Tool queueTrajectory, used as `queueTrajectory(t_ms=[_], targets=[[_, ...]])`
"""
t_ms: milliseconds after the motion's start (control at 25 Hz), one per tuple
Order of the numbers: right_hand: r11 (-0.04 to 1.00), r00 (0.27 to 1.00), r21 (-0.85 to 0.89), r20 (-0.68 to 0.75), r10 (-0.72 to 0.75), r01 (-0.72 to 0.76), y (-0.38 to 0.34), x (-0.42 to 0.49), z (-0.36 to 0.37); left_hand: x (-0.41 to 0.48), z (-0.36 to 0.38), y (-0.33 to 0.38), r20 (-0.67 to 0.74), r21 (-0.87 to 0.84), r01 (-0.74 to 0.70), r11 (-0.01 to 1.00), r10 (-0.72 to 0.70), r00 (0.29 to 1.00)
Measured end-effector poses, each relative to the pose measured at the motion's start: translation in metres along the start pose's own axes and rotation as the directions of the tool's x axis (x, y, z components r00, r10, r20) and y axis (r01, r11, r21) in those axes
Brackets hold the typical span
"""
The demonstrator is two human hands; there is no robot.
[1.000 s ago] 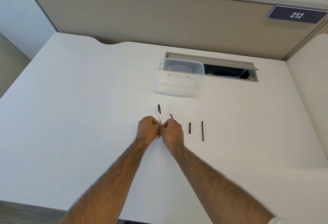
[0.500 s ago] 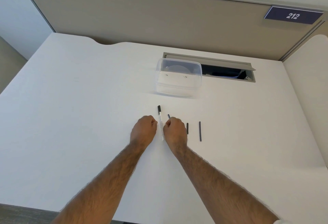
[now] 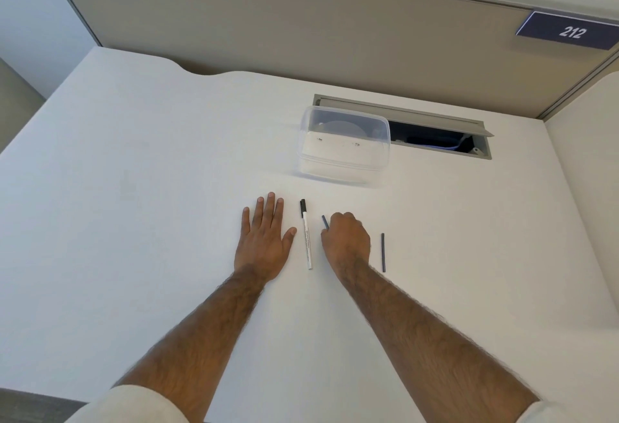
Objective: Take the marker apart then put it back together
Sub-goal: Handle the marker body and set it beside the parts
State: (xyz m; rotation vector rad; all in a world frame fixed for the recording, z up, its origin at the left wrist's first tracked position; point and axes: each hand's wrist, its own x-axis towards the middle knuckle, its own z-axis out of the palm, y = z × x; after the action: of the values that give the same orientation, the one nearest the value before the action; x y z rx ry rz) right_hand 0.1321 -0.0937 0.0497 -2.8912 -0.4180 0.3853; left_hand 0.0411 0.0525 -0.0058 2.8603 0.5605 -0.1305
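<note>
The white marker barrel (image 3: 306, 236) with its black tip end pointing away lies on the white desk (image 3: 134, 188) between my hands. My left hand (image 3: 264, 238) rests flat on the desk to its left, fingers spread, holding nothing. My right hand (image 3: 346, 238) is curled to the right of the barrel, its fingers shut on a small dark piece (image 3: 324, 221) that sticks out past the thumb. A thin dark rod (image 3: 383, 252) lies further right. Another short dark part seen earlier is hidden under my right hand.
A clear plastic container (image 3: 345, 144) stands behind the parts. Behind it is an open cable slot (image 3: 435, 134) in the desk. A beige partition wall (image 3: 301, 20) with a "212" sign (image 3: 569, 31) closes the far side.
Both hands let go of the marker barrel, which now lies on the desk. My left hand moved left and opened flat. My right hand shifted right, keeping the small dark piece.
</note>
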Motion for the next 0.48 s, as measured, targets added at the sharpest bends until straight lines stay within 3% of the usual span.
queueTrajectory(t_ms=[280, 360, 480], targets=[[0.987, 0.995, 0.127, 0.050, 0.090, -0.096, -0.007, 0.002, -0.006, -0.001, 0.000, -0.001, -0.011, 0.008, -0.006, 1.000, 0.006, 1.000], [0.986, 0.997, 0.146, -0.003, 0.079, -0.078, -0.007, 0.009, -0.023, 0.000, 0.000, -0.002, -0.016, -0.001, -0.003, 1.000, 0.003, 1.000], [0.991, 0.981, 0.127, -0.196, -0.009, 0.034, -0.007, 0.040, -0.063, 0.000, 0.000, -0.001, -0.016, 0.018, -0.003, 1.000, 0.003, 1.000]])
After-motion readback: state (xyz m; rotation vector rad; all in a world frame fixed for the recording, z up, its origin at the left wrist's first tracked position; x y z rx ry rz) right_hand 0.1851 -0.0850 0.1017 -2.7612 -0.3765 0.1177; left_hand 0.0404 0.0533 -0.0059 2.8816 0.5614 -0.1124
